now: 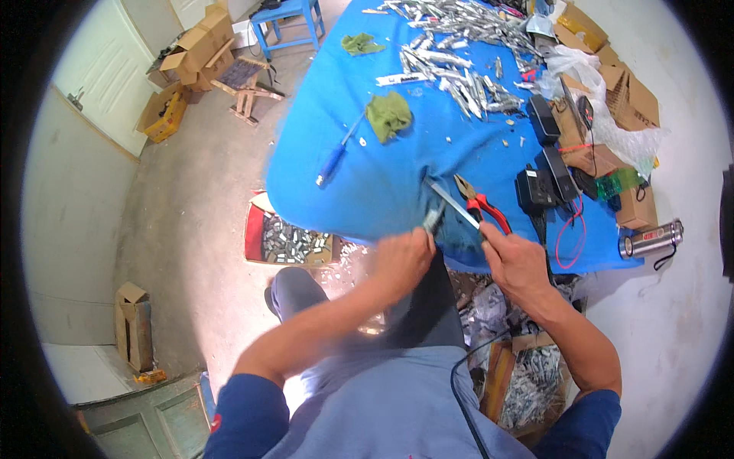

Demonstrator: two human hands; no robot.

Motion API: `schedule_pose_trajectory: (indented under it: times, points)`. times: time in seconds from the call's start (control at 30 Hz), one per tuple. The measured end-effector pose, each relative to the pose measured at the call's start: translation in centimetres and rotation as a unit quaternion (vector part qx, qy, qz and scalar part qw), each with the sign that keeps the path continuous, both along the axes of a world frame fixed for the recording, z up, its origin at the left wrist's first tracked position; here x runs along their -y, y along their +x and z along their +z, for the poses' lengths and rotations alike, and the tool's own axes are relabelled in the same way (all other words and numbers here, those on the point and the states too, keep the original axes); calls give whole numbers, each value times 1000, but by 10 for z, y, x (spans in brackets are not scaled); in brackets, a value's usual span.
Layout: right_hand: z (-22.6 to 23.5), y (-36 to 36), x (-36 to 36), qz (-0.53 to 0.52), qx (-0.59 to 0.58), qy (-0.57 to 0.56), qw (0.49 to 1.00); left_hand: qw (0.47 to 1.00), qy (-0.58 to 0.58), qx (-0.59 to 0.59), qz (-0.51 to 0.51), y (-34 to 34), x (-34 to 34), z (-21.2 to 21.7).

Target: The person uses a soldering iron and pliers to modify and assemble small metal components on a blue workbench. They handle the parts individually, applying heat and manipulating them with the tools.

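While hands (pixel 405 264) (pixel 520 265) grip a blurred piece (pixel 433 220) and a metal tool (pixel 454 202), pliers (pixel 475 201) lie nearby

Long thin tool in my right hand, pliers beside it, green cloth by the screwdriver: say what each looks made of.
Long thin tool: probably steel, smooth, judging by its bright silvery shaft.
Pliers: head dull, likely metal; red-and-black grips probably plastic or rubber, from their solid colour.
Green cloth: apparently matt fabric, as its crumpled folds suggest.

Glare pales the floor (pixel 222 314), the left hand (pixel 407 260) blurs slightly, edges bend near the dark rim
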State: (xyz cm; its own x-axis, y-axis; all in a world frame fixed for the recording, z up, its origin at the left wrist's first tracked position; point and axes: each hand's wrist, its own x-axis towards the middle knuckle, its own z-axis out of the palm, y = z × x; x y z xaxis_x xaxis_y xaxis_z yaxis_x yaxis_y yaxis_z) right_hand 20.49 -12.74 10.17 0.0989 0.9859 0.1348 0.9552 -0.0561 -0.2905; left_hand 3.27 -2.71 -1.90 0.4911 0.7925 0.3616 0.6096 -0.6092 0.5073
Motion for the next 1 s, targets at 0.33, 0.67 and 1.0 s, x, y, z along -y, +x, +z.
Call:
schedule_pose_trajectory:
  times: [0.33, 0.67, 1.0]
  points:
    - [2, 14, 36, -177, -522, -103, 828, 969, -235, 45, 57, -23, -14, 27]
    - [-61, -15, -37, -93, -321, 103, 937, 961, -265, 36, 74, -23, 8, 27]
    - [-94, -35, -93, -52, -363, 59, 928, 940, -327, 33, 93, -26, 10, 33]
